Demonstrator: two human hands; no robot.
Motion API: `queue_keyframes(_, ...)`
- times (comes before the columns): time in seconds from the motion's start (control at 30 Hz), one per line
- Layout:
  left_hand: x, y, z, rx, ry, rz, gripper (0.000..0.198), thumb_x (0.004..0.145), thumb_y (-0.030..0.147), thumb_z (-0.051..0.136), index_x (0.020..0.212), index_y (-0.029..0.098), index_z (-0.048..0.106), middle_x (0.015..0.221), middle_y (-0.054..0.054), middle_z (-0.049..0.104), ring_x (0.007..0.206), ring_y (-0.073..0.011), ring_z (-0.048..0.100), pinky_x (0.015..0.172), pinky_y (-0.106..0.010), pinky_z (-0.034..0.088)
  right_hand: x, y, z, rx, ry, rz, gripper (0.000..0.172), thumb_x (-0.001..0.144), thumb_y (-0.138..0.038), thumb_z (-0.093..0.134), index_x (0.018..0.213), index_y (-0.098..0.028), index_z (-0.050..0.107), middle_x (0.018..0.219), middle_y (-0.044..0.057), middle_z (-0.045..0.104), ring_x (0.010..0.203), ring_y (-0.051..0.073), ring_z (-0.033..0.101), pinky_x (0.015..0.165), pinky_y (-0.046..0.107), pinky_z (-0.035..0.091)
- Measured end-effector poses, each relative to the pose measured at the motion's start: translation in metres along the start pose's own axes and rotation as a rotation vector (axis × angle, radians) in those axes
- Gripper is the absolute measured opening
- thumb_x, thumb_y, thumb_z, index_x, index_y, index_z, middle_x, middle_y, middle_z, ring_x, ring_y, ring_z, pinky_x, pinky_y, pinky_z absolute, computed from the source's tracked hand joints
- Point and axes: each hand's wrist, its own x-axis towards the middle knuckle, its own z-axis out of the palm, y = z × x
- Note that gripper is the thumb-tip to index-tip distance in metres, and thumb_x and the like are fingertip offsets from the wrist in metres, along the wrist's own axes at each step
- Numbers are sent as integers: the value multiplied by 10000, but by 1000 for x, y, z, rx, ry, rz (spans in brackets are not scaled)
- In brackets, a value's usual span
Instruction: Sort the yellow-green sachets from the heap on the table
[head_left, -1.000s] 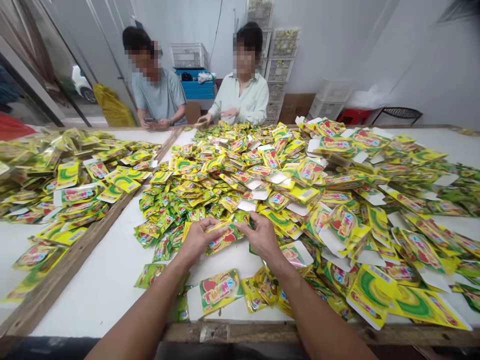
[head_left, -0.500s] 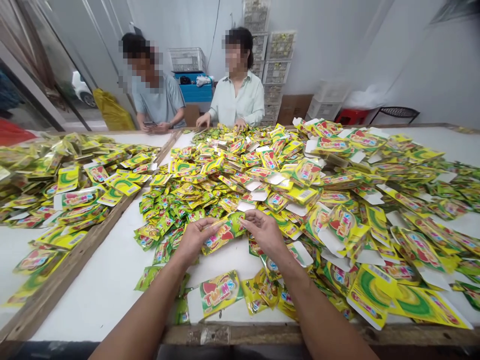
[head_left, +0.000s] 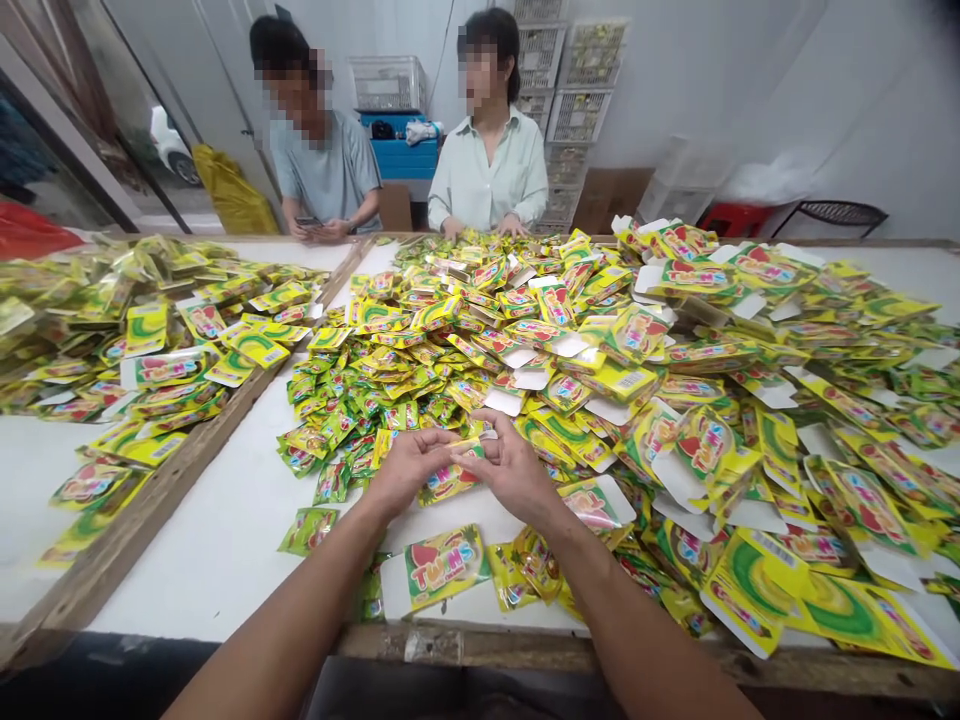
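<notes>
Packet [head_left: 448, 482] btwn L fingers [head_left: 437, 446] & R fingers [head_left: 489, 442], both sets closed tight on its top edge

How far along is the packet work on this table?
Done, perhaps: a pile of carded packs on the neighbouring table. In hand: left hand and right hand together hold one packet. Left: a large heap of loose sachets and cards covers this table, so most looks undone.

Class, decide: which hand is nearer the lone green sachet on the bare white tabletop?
Left. The left hand is just right of and beyond the green sachet; the right hand lies farther right, both pinching one packet.
</notes>
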Motion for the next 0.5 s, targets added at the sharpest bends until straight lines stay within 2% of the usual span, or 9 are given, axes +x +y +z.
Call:
queue_keyframes(0.07, -2, 3, 2, -17, -41, -33, 348, 645, 441, 712, 833, 149, 707, 747, -28, 683, 690, -154, 593, 683, -258, 449, 1, 2, 1, 61, -50, 28, 529, 723, -375, 662, 1160, -219, 410, 511, -108, 470, 445, 84, 424, 449, 199, 326)
queue_keyframes(0.13, -3, 7, 2, -23, -97, -56, 370, 656, 452, 698, 869, 149, 696, 764, -27, 684, 717, -160, 600, 703, -261, 447, 3, 5, 2, 98, -63, 28, 501, 744, -391, 640, 1149, -215, 404, 515, -100, 484, 457, 94, 454, 470, 211, 361)
queue_keyframes(0.23, -7, 17, -8, 114, -145, -48, 363, 638, 437, 709, 864, 154, 693, 792, -26, 691, 733, -164, 603, 684, -250, 438, 10, 6, 1, 73, -33, -35, 414, 791, -408, 572, 1118, -213, 409, 698, -12, 634, 615, 147, 591, 595, 277, 460)
queue_keyframes(0.3, -14, 31, -30, 253, -74, -39, 355, 617, 445, 710, 822, 155, 697, 752, -26, 691, 658, -161, 592, 599, -244, 422, 17, 4, -2, -128, 45, -132, 368, 812, -374, 541, 1124, -209, 436, 885, 56, 677, 772, 184, 629, 712, 328, 473)
queue_keyframes(0.37, -27, 51, -65, 412, 148, -38, 368, 583, 470, 711, 784, 161, 696, 667, -17, 678, 563, -157, 564, 517, -249, 387, 28, 0, -6, -480, 128, -266, 386, 808, -294, 537, 1175, -197, 465, 1066, 108, 655, 947, 226, 602, 832, 379, 425)
queue_keyframes(0.4, -35, 63, -86, 530, 339, -45, 373, 543, 483, 725, 736, 165, 687, 597, -2, 653, 515, -152, 538, 485, -252, 364, 35, -1, -8, -671, 140, -332, 428, 795, -245, 537, 1214, -188, 466, 1144, 125, 626, 1030, 246, 566, 879, 403, 384)
queue_keyframes(0.47, -51, 87, -132, 808, 731, -63, 356, 608, 532, 662, 735, 200, 666, 493, 32, 584, 511, -168, 530, 493, -270, 348, 51, -2, -13, -973, 92, -425, 502, 762, -144, 522, 1260, -181, 467, 1240, 134, 575, 1133, 269, 495, 920, 433, 303)
queue_keyframes(0.5, -57, 98, -152, 948, 937, -48, 336, 629, 547, 639, 686, 216, 639, 447, 35, 545, 570, -206, 562, 525, -294, 366, 58, -2, -15, -1066, 59, -437, 492, 749, -94, 498, 1232, -189, 503, 1236, 122, 583, 1135, 264, 490, 918, 438, 276)
